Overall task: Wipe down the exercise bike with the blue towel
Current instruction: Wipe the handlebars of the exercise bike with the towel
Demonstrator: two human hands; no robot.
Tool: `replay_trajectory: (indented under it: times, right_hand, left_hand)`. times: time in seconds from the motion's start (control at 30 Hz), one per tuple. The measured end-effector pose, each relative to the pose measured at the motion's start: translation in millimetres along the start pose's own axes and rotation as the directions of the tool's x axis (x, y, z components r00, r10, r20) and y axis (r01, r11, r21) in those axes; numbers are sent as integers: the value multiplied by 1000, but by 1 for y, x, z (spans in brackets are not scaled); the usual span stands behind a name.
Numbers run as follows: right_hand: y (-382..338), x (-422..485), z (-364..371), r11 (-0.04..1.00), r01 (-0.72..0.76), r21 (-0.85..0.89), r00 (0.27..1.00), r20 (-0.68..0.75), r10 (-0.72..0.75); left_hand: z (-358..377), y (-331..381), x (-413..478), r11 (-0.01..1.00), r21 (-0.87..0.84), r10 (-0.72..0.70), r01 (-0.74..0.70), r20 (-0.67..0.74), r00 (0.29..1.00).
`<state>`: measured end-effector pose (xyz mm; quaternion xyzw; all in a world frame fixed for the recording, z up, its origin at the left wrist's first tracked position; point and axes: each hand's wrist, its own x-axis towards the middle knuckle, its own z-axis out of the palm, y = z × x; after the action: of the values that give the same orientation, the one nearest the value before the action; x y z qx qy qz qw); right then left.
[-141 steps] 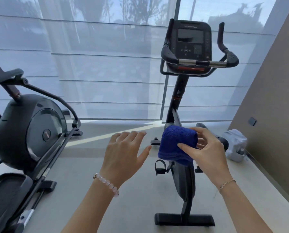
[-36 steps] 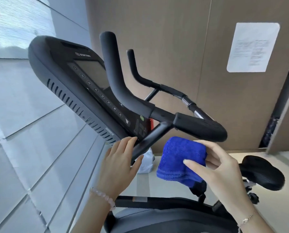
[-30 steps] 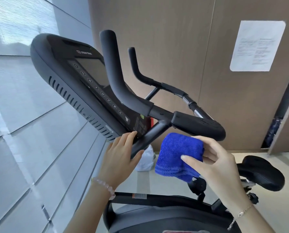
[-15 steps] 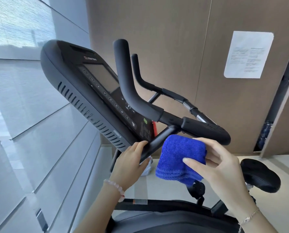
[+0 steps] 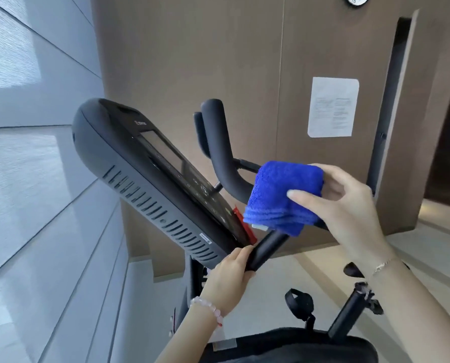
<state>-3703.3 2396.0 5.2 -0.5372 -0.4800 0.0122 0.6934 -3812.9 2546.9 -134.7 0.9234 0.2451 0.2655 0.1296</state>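
The black exercise bike's console (image 5: 145, 174) tilts across the middle, with its curved handlebar (image 5: 222, 158) rising behind it. My right hand (image 5: 349, 213) holds the folded blue towel (image 5: 281, 197) against the handlebar's near grip, covering that part of the bar. My left hand (image 5: 231, 276) grips the black bar (image 5: 268, 247) that runs down from under the console. The seat post (image 5: 347, 315) stands at the lower right, and the bike's dark body (image 5: 292, 347) fills the bottom edge.
A brown panelled wall (image 5: 192, 61) with a white paper notice (image 5: 332, 107) stands behind the bike. Window blinds (image 5: 22, 179) run along the left. A dark doorway (image 5: 449, 140) opens at the far right. A pedal strap (image 5: 298, 301) hangs low beside the post.
My right hand has lifted the towel from below the handlebar onto its near grip. My left hand has stayed on the lower bar. The view has tipped upward.
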Motion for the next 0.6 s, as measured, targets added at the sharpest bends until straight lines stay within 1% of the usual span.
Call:
replay_trajectory:
  times: [0.13,0.23,0.3,0.4,0.5,0.6]
  right_hand:
    - [-14,38,17,1000,8,16,998,-70,-7]
    - [-22,70,32,997,-2,83,998,-66,8]
    - [-26,90,46,994,1,110,999,-37,3]
    - [-23,113,63,994,-13,105,999,43,8]
    - [-12,122,66,993,-66,98,988,146,51]
    - [-5,123,65,988,-73,139,982,184,47]
  left_hand:
    - [-4,-2,1,999,-36,23,-21,40,999]
    - [-4,-3,2,999,-40,20,-19,40,999]
    - [-3,-4,3,999,-53,9,-7,35,999]
    - [-2,-5,3,998,-59,-1,3,34,999]
    - [-2,-4,3,998,-65,2,-1,22,1000]
    - [-1,-4,3,997,-76,-10,11,14,1000]
